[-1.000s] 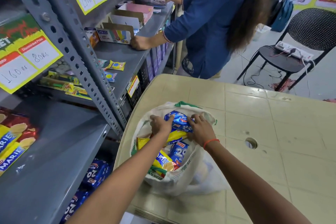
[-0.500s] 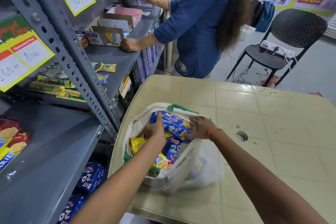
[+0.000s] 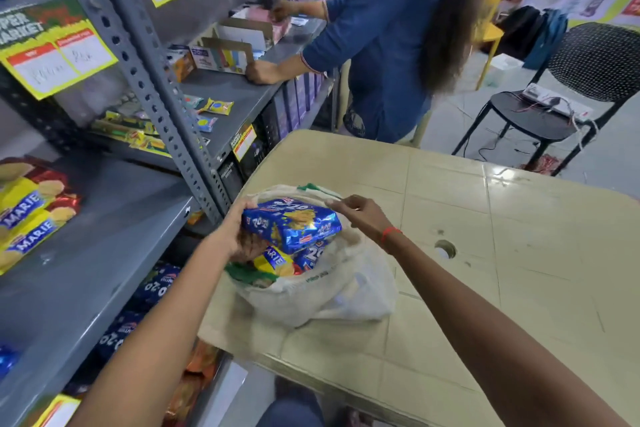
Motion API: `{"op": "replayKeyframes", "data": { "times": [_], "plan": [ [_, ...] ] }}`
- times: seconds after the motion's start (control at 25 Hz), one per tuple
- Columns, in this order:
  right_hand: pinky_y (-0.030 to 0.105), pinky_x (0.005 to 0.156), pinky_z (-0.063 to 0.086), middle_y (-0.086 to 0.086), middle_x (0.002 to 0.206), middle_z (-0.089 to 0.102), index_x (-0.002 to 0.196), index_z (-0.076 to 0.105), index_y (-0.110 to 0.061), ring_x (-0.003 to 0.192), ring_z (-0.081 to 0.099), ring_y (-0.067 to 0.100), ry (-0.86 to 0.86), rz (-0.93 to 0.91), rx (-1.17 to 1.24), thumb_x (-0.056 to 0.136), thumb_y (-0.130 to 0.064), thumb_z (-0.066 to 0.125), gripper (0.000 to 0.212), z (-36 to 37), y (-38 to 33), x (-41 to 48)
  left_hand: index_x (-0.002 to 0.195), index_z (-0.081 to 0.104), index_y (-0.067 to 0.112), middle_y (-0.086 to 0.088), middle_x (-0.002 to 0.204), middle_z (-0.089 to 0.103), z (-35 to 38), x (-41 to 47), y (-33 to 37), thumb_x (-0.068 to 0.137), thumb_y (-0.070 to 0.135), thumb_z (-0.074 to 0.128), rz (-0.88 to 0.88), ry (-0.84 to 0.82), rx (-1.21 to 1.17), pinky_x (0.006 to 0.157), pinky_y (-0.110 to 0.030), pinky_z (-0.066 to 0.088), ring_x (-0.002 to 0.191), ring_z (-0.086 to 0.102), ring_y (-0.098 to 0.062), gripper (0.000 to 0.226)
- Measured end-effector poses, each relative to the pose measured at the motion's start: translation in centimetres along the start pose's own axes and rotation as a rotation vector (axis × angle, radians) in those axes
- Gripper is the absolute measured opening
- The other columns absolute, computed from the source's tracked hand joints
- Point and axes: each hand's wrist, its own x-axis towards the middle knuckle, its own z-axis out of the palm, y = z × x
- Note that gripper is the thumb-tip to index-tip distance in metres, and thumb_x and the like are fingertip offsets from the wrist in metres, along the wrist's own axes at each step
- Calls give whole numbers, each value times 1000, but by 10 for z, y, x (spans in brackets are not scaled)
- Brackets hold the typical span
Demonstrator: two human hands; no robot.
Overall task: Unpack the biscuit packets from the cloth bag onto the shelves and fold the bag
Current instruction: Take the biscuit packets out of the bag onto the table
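A white cloth bag point(image 3: 332, 295) stands open on the left part of the beige table point(image 3: 519, 253). My left hand point(image 3: 235, 236) grips the left end of a blue biscuit packet point(image 3: 294, 224), which is lifted over the bag's mouth. At the far rim of the bag, my right hand point(image 3: 363, 217) pinches the cloth edge. A yellow Marie packet point(image 3: 275, 262) and another blue packet point(image 3: 311, 258) lie inside the bag. Left of the bag is the grey metal shelf point(image 3: 86, 253).
Yellow Marie packets point(image 3: 27, 215) lie at the shelf's left end, and blue packets point(image 3: 145, 302) fill the shelf below. A slanted shelf post point(image 3: 166, 114) stands just left of the bag. Another person in blue point(image 3: 388, 45) works at the far shelf. A black chair point(image 3: 571, 87) stands beyond the table.
The blue packet has risen out of the bag and moved left in my left hand. My right hand let go of the packet and went to the bag's rim.
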Motion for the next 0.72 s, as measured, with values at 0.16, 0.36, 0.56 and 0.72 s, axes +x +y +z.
{"op": "replayKeyframes", "data": {
  "times": [0.16, 0.36, 0.56, 0.72],
  "plan": [
    [37, 95, 52, 9, 118, 65, 119, 63, -10, 103, 59, 22, -486, 263, 303, 84, -46, 64, 49, -1, 6, -16, 69, 74, 6, -8, 67, 75, 26, -12, -16, 74, 39, 55, 20, -168, 112, 56, -33, 61, 55, 71, -23, 38],
    [24, 66, 56, 4, 98, 68, 106, 67, -15, 69, 65, 9, -246, 318, 303, 81, -31, 73, 30, -47, 57, -43, 78, 60, 6, -10, 70, 69, 104, -7, -63, 87, 10, 60, 101, -209, 211, 62, -32, 57, 60, 67, -20, 10],
    [35, 73, 58, 13, 90, 68, 91, 66, -5, 69, 68, 18, 158, 367, 498, 86, -19, 70, 16, -86, 131, -90, 114, 55, 0, -16, 90, 63, 179, 9, -145, 85, -15, 50, 246, -311, 344, 57, -26, 57, 63, 66, -18, 33],
    [48, 85, 48, 28, 100, 62, 100, 60, 11, 85, 58, 30, 439, 441, 507, 87, -10, 67, 25, -96, 174, -115, 120, 54, -3, -16, 100, 61, 222, 21, -187, 82, -18, 48, 260, -348, 530, 67, -31, 52, 81, 62, -26, 41]
  ]
}}
